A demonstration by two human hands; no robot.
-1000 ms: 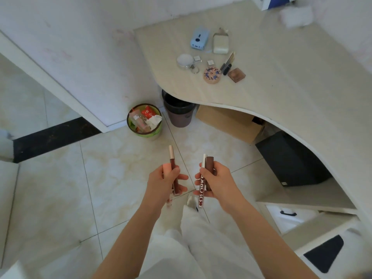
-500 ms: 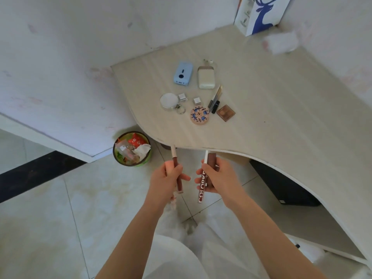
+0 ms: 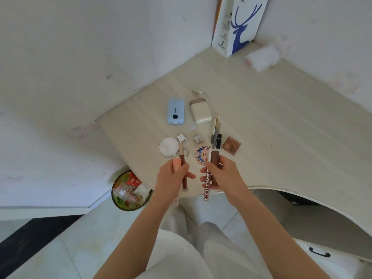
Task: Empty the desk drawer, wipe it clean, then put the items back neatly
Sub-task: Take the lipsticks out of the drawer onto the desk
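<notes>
Currently: drawer items in transit to desk (image 3: 281, 137).
Left hand (image 3: 173, 176) grips lip gloss (image 3: 182, 168); right hand (image 3: 223, 174) clasps two cosmetic sticks (image 3: 210, 174), upright, likely for setting down.

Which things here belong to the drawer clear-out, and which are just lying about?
Job:
left hand, lip gloss tube
right hand, two tubes
blue power bank
cream case
brown palette

Lying about:
waste bin
deer bag

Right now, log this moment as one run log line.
stage: emptying drawer | left hand: holds lip gloss tube | right hand: holds two cosmetic sticks | desk: items laid out
</notes>
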